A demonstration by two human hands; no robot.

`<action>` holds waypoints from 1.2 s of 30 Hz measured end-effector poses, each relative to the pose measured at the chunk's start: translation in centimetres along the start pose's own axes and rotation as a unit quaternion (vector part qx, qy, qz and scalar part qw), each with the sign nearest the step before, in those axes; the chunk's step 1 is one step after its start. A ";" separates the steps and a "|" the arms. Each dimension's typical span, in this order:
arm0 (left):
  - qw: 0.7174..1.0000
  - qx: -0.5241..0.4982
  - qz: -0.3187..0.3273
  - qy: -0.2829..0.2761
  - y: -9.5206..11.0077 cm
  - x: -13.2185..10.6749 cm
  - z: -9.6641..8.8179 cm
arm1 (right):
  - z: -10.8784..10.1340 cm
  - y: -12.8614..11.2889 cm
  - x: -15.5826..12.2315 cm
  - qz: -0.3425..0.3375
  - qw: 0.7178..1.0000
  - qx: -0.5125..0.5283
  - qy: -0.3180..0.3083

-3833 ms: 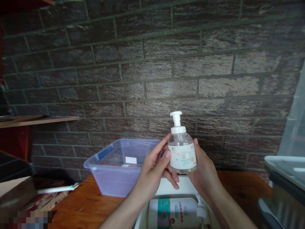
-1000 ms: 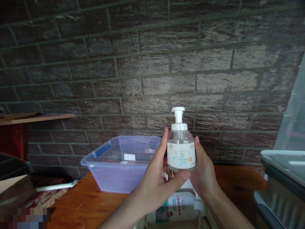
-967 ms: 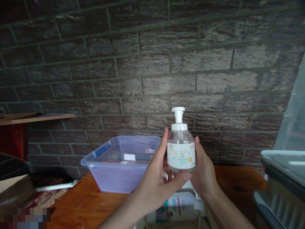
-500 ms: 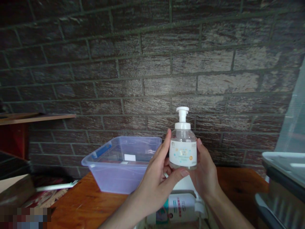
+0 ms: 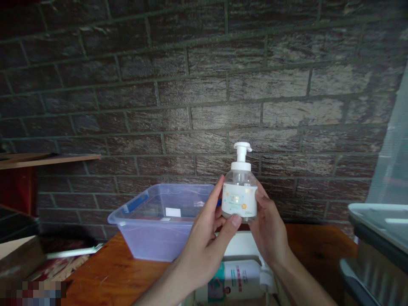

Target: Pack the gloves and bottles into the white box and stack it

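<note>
Between my two hands I hold a clear pump bottle (image 5: pixel 239 199) upright, with a white foam-pump top and a white label facing me. My left hand (image 5: pixel 212 231) grips its left side, the thumb pressed near the base. On the opposite side, my right hand (image 5: pixel 270 225) is closed around the bottle, fingertips at the label's edge. Below my hands a larger white pump bottle (image 5: pixel 242 278) with a green and red printed label lies on its side in a light-coloured container, partly hidden by my left forearm.
A purple see-through plastic bin (image 5: pixel 153 240) stands on the wooden table (image 5: pixel 98 272) to the left. Stacked grey-lidded boxes (image 5: pixel 379 229) rise at the right edge. A brick wall (image 5: pixel 204 85) closes off the back, and a wooden shelf (image 5: pixel 63 159) juts in from the left.
The held bottle has turned a little about its upright axis, so its label and nozzle now face differently. Both hands have shifted slightly left with it.
</note>
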State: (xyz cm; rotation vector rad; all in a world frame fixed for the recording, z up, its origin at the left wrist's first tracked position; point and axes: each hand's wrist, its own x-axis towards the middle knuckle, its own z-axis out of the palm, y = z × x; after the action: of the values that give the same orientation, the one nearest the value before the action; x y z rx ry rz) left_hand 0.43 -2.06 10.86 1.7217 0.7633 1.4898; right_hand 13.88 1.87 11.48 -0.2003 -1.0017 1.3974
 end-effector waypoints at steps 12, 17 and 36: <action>0.998 0.057 -0.008 0.019 0.8 0.7 -0.3 | 0.3 -0.2 -0.4 -0.014 0.994 -0.101 -0.048; 0.998 0.055 0.014 0.028 0.7 0.8 -0.2 | 0.8 0.2 -0.5 -0.040 0.994 -0.091 -0.043; 0.992 0.050 0.055 0.098 -0.1 0.6 -0.8 | 0.5 -0.8 -0.5 -0.059 0.982 -0.165 -0.073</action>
State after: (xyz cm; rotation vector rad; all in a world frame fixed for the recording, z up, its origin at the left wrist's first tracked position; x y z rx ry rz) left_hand -0.29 -1.44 11.18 1.7323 0.8708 1.7415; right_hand 14.17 1.03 12.05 -0.2811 -1.3451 1.1457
